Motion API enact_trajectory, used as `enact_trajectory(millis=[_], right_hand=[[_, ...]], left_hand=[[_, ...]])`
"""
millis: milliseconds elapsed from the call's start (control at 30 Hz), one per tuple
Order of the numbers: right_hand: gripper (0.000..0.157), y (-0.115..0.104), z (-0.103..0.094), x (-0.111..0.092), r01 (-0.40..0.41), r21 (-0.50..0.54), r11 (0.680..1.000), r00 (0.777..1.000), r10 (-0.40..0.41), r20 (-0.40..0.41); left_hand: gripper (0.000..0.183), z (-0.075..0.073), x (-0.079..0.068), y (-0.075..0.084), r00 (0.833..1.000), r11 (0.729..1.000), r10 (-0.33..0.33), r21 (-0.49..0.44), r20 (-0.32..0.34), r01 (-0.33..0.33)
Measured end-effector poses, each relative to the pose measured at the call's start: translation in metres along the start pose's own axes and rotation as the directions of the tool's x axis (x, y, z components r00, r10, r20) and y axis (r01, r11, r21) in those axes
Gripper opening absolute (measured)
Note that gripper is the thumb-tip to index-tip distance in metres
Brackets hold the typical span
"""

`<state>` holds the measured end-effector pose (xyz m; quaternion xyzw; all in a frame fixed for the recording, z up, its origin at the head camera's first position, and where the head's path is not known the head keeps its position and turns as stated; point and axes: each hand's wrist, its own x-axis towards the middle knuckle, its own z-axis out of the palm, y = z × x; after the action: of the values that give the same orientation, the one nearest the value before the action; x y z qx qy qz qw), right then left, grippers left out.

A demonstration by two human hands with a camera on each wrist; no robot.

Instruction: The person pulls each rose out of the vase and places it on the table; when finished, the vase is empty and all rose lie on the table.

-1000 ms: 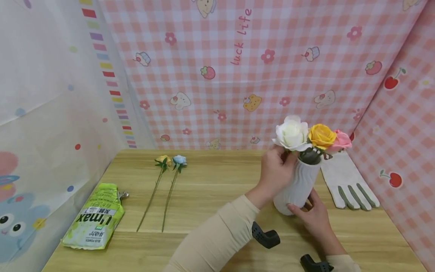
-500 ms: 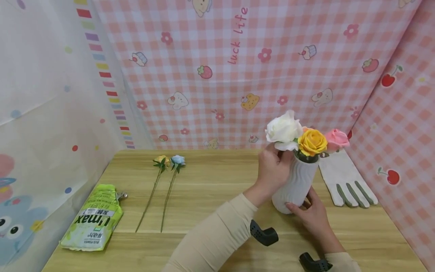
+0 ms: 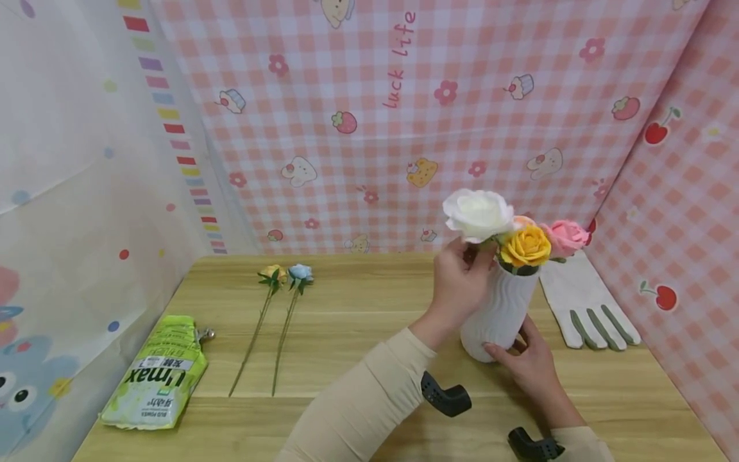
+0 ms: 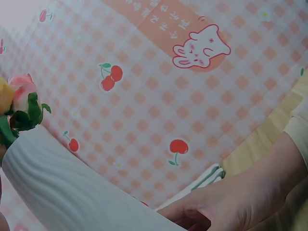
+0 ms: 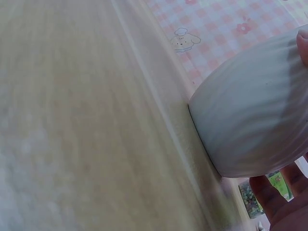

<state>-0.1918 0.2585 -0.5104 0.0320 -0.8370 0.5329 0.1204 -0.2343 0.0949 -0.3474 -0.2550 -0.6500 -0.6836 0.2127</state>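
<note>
A white ribbed vase (image 3: 499, 314) stands toward the right of the table in the head view, leaning a little. My left hand (image 3: 460, 279) is at its rim, pinching a white rose (image 3: 478, 215) just under the bloom. Low on the vase, my right hand (image 3: 531, 366) grips it, thumb in front. A yellow rose (image 3: 526, 247), a pink rose (image 3: 568, 237) and a partly hidden peach bloom (image 3: 523, 221) also rise from the vase. The right wrist view shows the vase's base (image 5: 250, 110) close to the tabletop, with fingers (image 5: 267, 195) beside it.
Two stemmed flowers, one yellow (image 3: 274, 274) and one blue (image 3: 301, 273), lie on the wooden table (image 3: 358, 346). A green bag (image 3: 158, 375) with a metal clip lies at left. White gloves (image 3: 583, 301) lie right of the vase. Patterned cloth walls surround the table.
The white rose has shifted left and its bloom has turned with my left hand. The yellow rose sits farther left and lower. My right hand stays on the vase's lower part.
</note>
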Motion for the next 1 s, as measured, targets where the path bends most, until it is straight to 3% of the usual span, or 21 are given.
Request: enact_trajectory(millis=[167, 500, 1000], right_hand=[[0.084, 0.001, 0.0, 0.0, 0.012, -0.019, 1.0, 1.0, -0.012, 0.0], [0.084, -0.001, -0.001, 0.0, -0.016, 0.01, 1.0, 1.0, 0.016, 0.022], [0.087, -0.002, -0.003, -0.001, -0.028, 0.013, 1.0, 0.999, 0.028, 0.033]], left_hand=[[0.011, -0.001, 0.0, -0.007, 0.999, 0.999, -0.026, -0.046, 0.031, 0.028], [0.019, -0.003, 0.003, 0.004, 0.999, 0.986, -0.04, -0.161, 0.02, 0.043], [0.016, -0.014, 0.017, 0.018, 0.995, 0.984, 0.077, -0.155, -0.058, -0.086]])
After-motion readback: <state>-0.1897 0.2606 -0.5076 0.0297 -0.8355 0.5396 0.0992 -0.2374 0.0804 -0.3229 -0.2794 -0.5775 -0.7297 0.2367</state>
